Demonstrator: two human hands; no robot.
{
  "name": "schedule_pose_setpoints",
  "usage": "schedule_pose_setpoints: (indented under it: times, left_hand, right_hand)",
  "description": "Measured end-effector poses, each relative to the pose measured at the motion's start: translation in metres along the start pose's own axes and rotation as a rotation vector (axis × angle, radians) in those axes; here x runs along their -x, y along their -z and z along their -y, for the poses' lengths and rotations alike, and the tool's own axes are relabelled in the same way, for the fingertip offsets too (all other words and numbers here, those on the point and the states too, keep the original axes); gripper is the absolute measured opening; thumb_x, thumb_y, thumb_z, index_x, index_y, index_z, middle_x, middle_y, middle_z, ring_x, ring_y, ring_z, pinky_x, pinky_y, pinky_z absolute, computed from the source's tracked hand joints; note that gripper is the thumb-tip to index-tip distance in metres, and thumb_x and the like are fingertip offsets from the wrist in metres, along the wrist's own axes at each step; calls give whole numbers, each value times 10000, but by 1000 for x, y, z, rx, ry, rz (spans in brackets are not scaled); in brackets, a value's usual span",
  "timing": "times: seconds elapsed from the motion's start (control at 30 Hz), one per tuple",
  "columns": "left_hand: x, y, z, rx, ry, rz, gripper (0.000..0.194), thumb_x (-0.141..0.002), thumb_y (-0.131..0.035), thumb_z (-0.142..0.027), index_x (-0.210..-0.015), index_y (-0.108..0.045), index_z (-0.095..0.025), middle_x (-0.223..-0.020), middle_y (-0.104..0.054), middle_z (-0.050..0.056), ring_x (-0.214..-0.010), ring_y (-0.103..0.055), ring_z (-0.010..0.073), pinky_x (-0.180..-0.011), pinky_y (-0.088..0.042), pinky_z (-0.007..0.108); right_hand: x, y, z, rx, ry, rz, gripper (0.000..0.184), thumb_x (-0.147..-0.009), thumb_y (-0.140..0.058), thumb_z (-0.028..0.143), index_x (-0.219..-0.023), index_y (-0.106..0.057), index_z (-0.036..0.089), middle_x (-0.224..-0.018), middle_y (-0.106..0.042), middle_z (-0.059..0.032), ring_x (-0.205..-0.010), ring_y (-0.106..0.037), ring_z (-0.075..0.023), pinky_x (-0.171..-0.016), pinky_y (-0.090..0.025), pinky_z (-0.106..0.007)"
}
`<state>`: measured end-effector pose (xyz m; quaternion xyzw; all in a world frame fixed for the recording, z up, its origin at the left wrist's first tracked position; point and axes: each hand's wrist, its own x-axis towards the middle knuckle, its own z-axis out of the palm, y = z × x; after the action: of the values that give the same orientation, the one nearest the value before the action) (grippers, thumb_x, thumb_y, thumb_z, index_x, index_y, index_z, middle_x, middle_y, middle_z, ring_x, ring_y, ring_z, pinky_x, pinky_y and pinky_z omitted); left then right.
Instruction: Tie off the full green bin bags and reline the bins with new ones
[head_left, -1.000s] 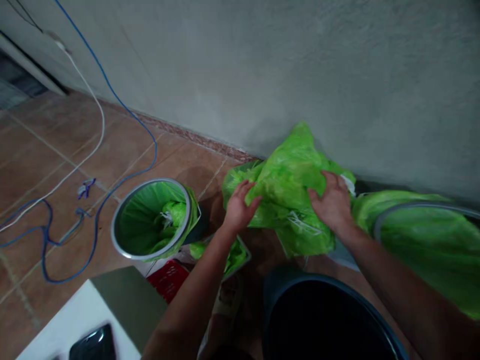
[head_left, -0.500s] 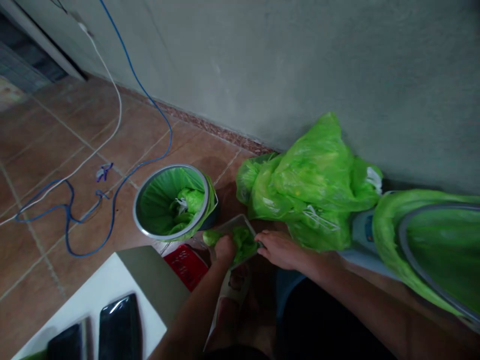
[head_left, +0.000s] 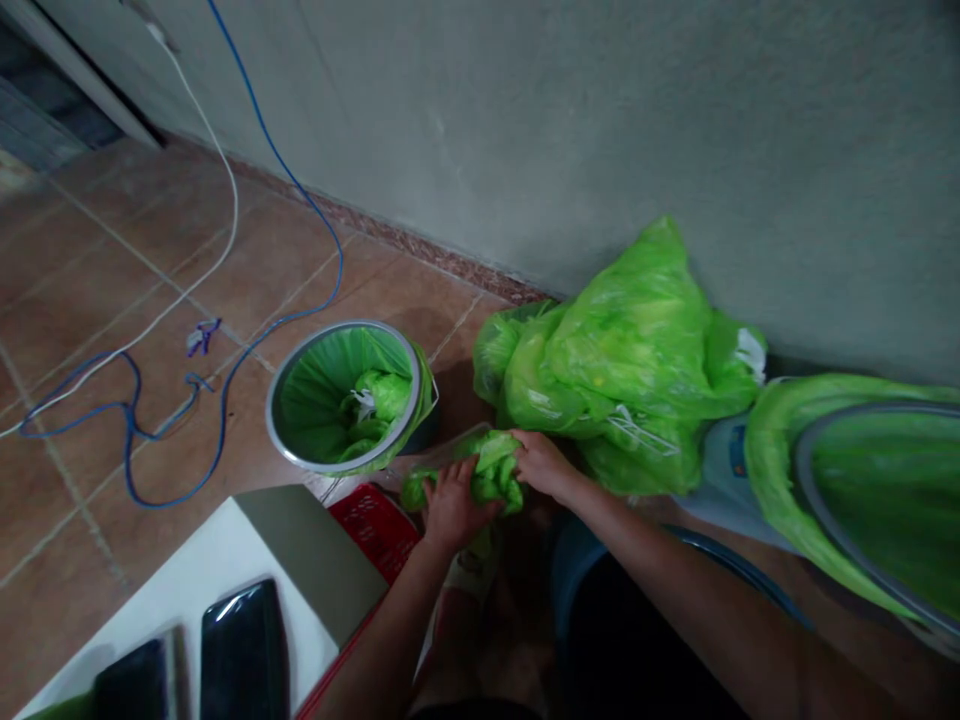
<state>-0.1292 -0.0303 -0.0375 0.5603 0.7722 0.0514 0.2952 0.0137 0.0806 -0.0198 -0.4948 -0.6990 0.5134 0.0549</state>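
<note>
Both my hands are closed on a crumpled green plastic bag [head_left: 491, 478] low on the floor. My left hand [head_left: 450, 505] grips its near left side, and my right hand [head_left: 541, 465] pinches its top right. Just behind it a large stuffed green bag [head_left: 630, 360] leans against the grey wall. To the left stands a small round metal bin [head_left: 296, 458] lined with green plastic, with more green bags inside. A dark round bin [head_left: 739, 570] sits under my right forearm.
A bigger bin with a green liner [head_left: 862, 490] fills the right edge. A red basket [head_left: 375, 520] and a white surface [head_left: 217, 565] holding two dark phones [head_left: 244, 650] lie at lower left. Blue [head_left: 225, 390] and white cables [head_left: 187, 290] trail over the tiled floor.
Both hands left the large bag by the wall and dropped to the small crumpled bag. They now lift and bunch it; the view shifted slightly right and down.
</note>
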Motion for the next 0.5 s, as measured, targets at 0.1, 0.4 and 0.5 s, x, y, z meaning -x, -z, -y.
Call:
schedule_pose_setpoints:
  times: [0.1, 0.4, 0.5]
  left_hand:
    - [0, -23, 17, -151, 100, 128, 726, -728, -657, -460, -1375, -413, -238, -1322, -538, 132, -1228, -456, 342, -1042, -250, 595]
    - [-14, -25, 23, -65, 179, 60, 737, -820, -567, -334, -1454, -224, -182, -1318, -538, 152, -1188, -533, 252, -937, -426, 330]
    - [-15, -21, 31, -135, 306, 115, 477, -879, -429, -176, -1354, -409, -133, -1179, -628, 183, -1092, -609, 258, -881, -460, 336]
  right_hand:
    - [2, 15, -10, -64, -36, -136, 416, -800, -368, 99, -1079, -663, 191, -888, -724, -45, -809, -658, -178, -801, -511, -317]
    - [8, 75, -18, -534, -200, -827, 239, -745, -495, 234, -901, -669, 180, -767, -677, -15, -696, -627, -171, -703, -533, -314]
    - [12, 101, -19, -941, -295, -989, 117, -715, -549, 206, -815, -606, 189, -652, -610, 45, -533, -570, -122, -538, -527, -257]
